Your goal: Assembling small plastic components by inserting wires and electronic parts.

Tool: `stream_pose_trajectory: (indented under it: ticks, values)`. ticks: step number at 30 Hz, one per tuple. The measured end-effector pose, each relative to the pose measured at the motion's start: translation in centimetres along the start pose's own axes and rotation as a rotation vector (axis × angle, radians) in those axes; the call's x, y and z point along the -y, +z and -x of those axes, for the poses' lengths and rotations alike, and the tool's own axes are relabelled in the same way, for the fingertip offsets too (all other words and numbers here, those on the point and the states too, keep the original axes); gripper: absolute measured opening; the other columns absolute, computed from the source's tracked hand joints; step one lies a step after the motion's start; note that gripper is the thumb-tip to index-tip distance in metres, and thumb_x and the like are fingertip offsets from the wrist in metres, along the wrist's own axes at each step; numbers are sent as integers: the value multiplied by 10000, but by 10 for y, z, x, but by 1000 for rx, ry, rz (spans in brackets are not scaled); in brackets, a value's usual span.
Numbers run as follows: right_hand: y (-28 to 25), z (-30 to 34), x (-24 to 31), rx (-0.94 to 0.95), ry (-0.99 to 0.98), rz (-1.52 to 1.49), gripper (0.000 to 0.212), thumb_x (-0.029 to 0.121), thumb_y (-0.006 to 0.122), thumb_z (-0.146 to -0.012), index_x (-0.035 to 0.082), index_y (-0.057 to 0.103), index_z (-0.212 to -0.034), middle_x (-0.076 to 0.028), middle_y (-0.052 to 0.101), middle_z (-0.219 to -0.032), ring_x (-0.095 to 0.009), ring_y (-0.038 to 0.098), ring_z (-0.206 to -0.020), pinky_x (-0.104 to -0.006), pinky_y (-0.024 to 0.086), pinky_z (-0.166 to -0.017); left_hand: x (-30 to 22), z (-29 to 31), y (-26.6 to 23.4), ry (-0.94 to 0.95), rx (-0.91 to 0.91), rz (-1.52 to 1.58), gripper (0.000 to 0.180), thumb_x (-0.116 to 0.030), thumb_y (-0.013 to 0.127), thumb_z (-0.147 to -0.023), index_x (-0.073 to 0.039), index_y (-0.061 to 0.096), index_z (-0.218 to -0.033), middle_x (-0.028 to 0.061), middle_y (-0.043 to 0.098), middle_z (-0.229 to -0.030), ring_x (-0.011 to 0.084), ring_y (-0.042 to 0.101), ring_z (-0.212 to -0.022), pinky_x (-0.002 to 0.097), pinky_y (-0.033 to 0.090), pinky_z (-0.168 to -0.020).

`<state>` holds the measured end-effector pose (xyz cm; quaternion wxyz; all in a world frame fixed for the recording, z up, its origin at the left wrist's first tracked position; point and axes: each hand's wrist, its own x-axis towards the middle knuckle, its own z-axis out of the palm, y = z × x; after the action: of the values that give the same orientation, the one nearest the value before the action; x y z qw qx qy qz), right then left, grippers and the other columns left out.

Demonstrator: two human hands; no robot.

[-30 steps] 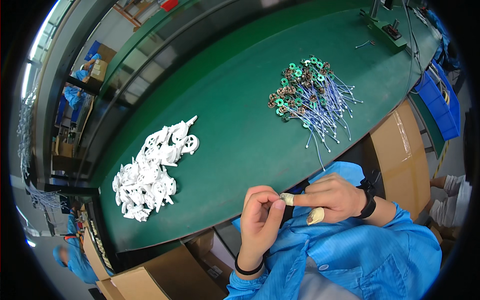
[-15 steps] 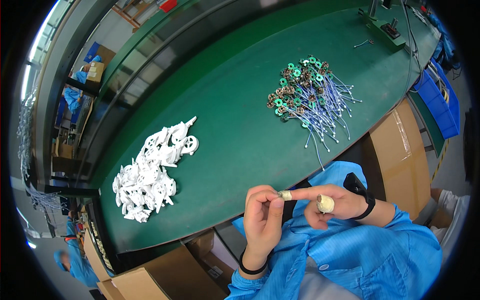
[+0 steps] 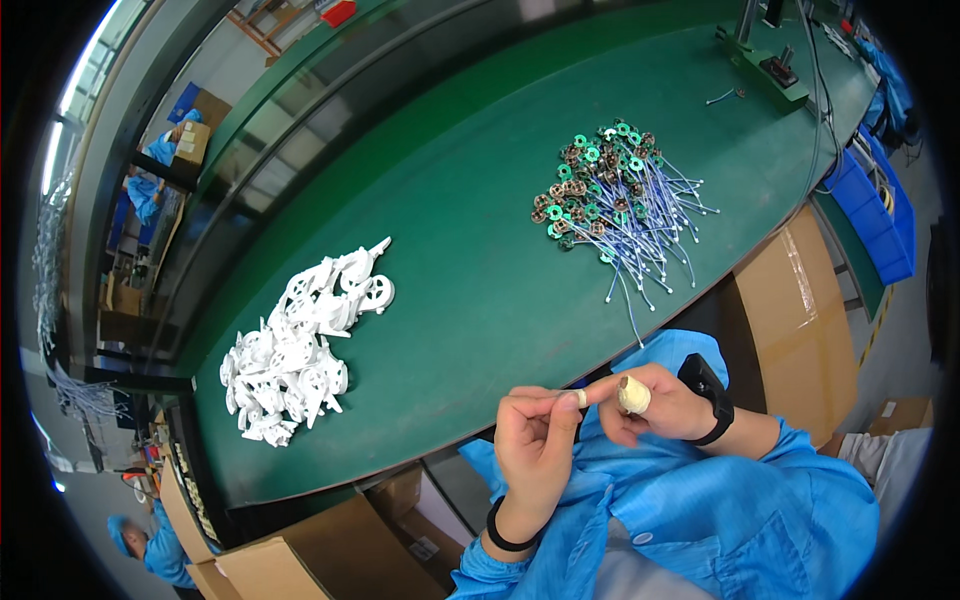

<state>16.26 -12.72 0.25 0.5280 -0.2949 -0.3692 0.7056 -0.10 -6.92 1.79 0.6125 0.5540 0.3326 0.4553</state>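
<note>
Both hands meet just off the table's near edge. My left hand [image 3: 532, 445] is closed, its thumb and fingers pinching a pale yellow finger wrap [image 3: 581, 399] at the tip of my right index finger. That wrap is mostly covered by the left fingers. My right hand [image 3: 665, 400] stretches its index finger toward the left one, with the other fingers loosely curled and nothing held. A second, thicker pale wrap [image 3: 634, 396] covers my right thumb. I wear a black band [image 3: 508, 530] on the left wrist and a black watch [image 3: 708, 385] on the right.
On the green table [image 3: 450, 300] lie a heap of white plastic parts [image 3: 295, 345] at left and a pile of small round green-and-copper parts with wires [image 3: 620, 200] at right. A green fixture [image 3: 765, 70] stands far right, near a blue bin [image 3: 875, 215]. Cardboard boxes [image 3: 300, 550] sit below.
My left fingers have slid further over the wrap on the right index fingertip, hiding more of it. The hands have come closer together, and my right hand has turned slightly.
</note>
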Motion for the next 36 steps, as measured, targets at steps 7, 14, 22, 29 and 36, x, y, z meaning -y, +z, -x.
stream_pose_trajectory:
  ticks: [7, 14, 22, 29, 36]
  values:
    - [-2, -7, 0, 59, 181, -613, 812, 622, 124, -963, -15, 464, -1334, -34, 446, -536, -106, 319, -456, -245, 284, -461, 0, -3, -3, -196, 81, 331, 146, -80, 540, -950, 6, 490, -1057, 124, 595, -913, 141, 585, -731, 248, 487, -669]
    - [-3, -10, 0, 199, 236, -957, 825, 637, 129, -953, -13, 397, -1383, -16, 386, -508, -119, 278, -441, -261, 267, -465, 7, -3, -13, -251, 189, 312, 193, -37, 522, -953, 43, 545, -1127, 111, 636, -938, 134, 616, -805, 255, 508, -724]
    - [-1, -11, -6, 232, 269, -1043, 804, 631, 145, -955, 4, 393, -1391, -5, 360, -506, -116, 269, -455, -264, 261, -476, 11, -7, -23, -343, 229, 396, 142, -9, 540, -931, 24, 571, -1065, 77, 631, -862, 97, 585, -739, 216, 471, -632]
    - [3, -13, -9, 220, 307, -1134, 782, 634, 160, -954, 40, 374, -1416, -4, 350, -508, -113, 285, -466, -262, 257, -473, 10, -17, -22, -592, 321, 713, 59, -45, 497, -938, -14, 546, -930, 10, 495, -720, 87, 426, -614, 242, 364, -578]
    - [1, -12, -2, 169, 321, -1145, 839, 665, 184, -936, 4, 296, -1442, -3, 336, -494, -110, 280, -441, -259, 258, -452, 10, -9, -18, -278, 167, 246, 214, 26, 521, -912, 23, 539, -1125, 81, 588, -919, 122, 535, -772, 263, 445, -692]
